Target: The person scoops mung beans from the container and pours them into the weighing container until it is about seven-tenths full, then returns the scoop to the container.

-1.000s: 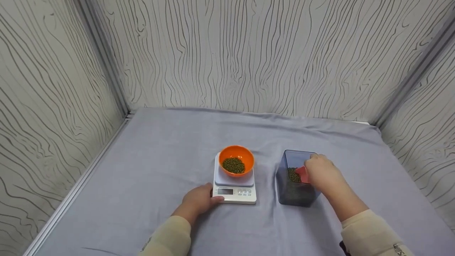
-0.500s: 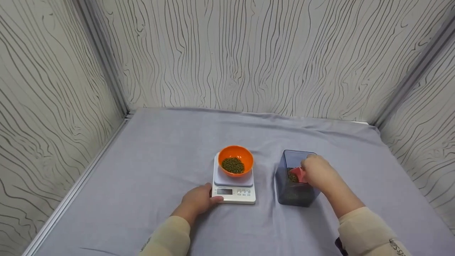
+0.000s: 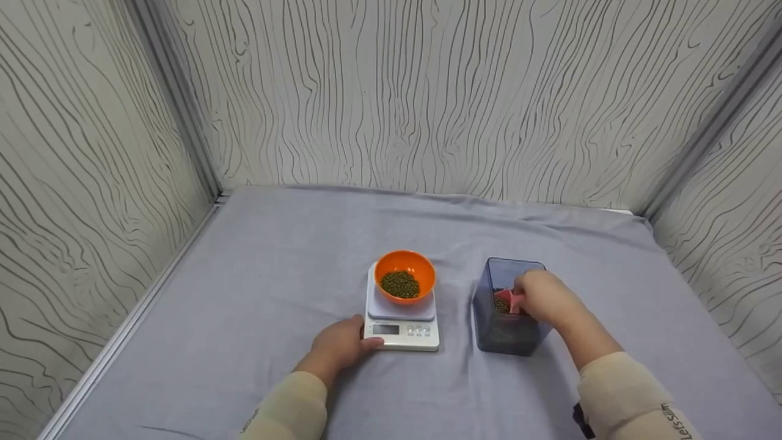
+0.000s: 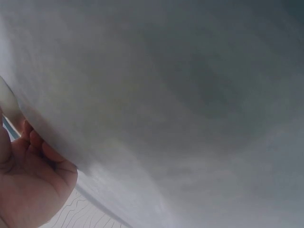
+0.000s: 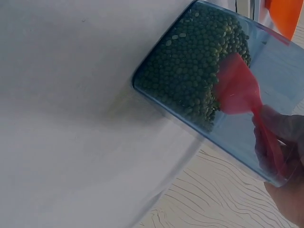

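A white kitchen scale (image 3: 406, 340) with a small display stands mid-table in the head view. My left hand (image 3: 342, 342) grips its front left corner, thumb on top. On the scale's platform sits an orange bowl (image 3: 423, 266), partly filled with small green beans (image 3: 400, 285) that look like mung beans. To the right is a bluish see-through container (image 3: 502, 335), also holding green beans (image 5: 185, 71). My right hand (image 3: 542, 298) reaches inside it and holds a red scoop (image 5: 238, 90) by the handle. The scoop's head is tipped into the beans, its front edge buried among them.
A grey-lilac cloth (image 3: 293, 256) with soft folds covers the table. Wood-grain patterned panels (image 3: 391, 98) enclose the back and both sides, with metal rails (image 3: 177, 98) at the corners. The scale and the container stand a short gap apart.
My right hand has shifted slightly left and lower in the container, and the scoop has turned so more of its handle side shows. My left hand and the bowl stay nearly in place.
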A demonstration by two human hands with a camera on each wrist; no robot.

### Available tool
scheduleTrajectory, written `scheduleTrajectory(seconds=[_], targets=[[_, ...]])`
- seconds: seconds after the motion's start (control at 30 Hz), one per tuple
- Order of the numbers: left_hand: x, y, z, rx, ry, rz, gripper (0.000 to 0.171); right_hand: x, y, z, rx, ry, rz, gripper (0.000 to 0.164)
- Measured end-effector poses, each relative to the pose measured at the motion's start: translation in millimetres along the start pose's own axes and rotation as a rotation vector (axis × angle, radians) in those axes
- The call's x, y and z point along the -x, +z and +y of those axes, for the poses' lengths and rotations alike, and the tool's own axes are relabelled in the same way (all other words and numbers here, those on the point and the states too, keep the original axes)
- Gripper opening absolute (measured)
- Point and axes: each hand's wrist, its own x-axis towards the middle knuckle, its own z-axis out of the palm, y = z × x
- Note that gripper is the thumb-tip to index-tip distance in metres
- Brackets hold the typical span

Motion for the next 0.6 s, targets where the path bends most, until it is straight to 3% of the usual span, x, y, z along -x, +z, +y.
scheduleTrajectory(seconds=[0.17,0.33,0.6], targets=[[-0.6,0.6,0.0,0.003,0.008,0.003,0.049,2.5,0.3,3.4,-0.049,-0.046,0.033,0.015],[-1.6,0.3,0.4,0.008,0.004,-0.009,0.054,4.6,-0.4,5.9,-0.046,-0.102,0.076,0.008],[-1.4,-0.9,0.4,0.006,-0.004,-0.01,0.055,6.1,-7.0,10.3,-0.052,-0.103,0.066,0.004]])
